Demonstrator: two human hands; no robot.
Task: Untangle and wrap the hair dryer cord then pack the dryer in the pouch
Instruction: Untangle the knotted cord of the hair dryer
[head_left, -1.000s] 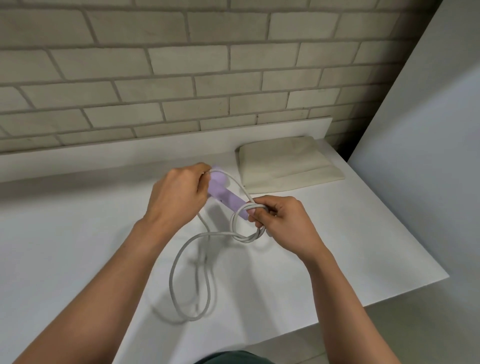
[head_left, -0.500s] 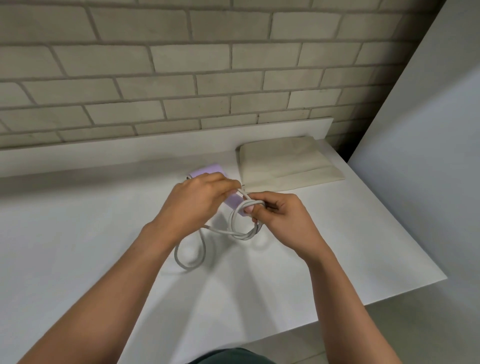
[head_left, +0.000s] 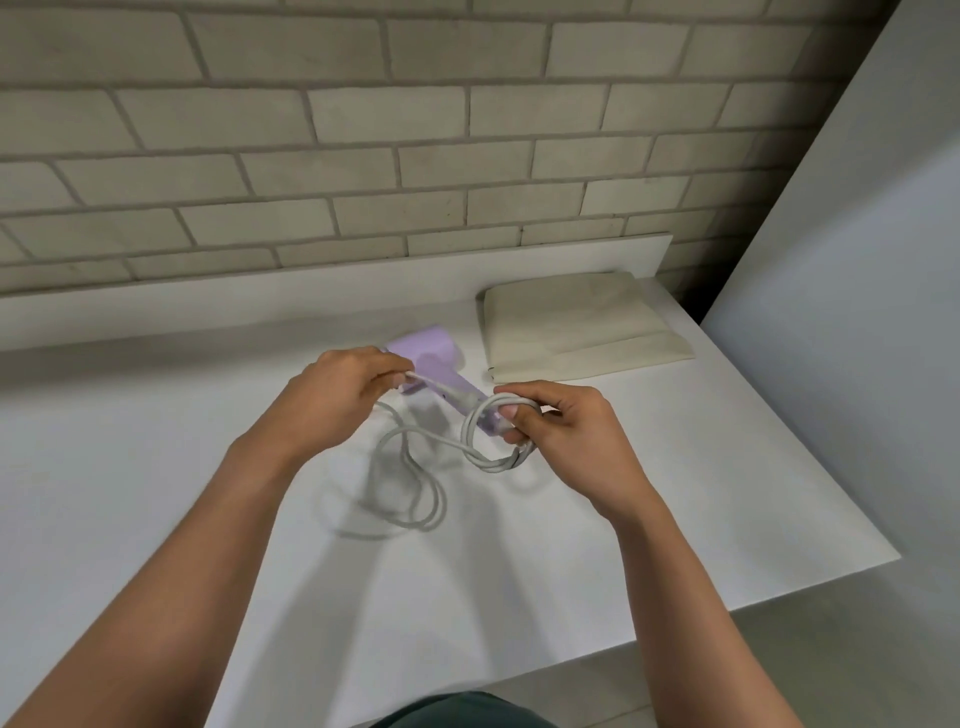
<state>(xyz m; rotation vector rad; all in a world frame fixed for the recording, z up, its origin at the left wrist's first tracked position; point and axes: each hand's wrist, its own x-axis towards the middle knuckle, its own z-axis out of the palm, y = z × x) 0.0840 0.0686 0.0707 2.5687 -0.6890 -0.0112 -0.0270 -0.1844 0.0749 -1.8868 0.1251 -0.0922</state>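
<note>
Now our left hand pinches the cord taut; our right hand grips its coiled loops at the handle of the lilac dryer, over the table, near the flat pouch.

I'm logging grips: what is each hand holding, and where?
The right hand grips wound loops of the cord at the handle end of the dryer; the left hand pinches a taut stretch.

A plain indoor corner, likely in a home, though that is not certain; a white counter stands against a pale brick wall with a low ledge; a lilac hair dryer and a folded cloth pouch suggest household use.
</note>
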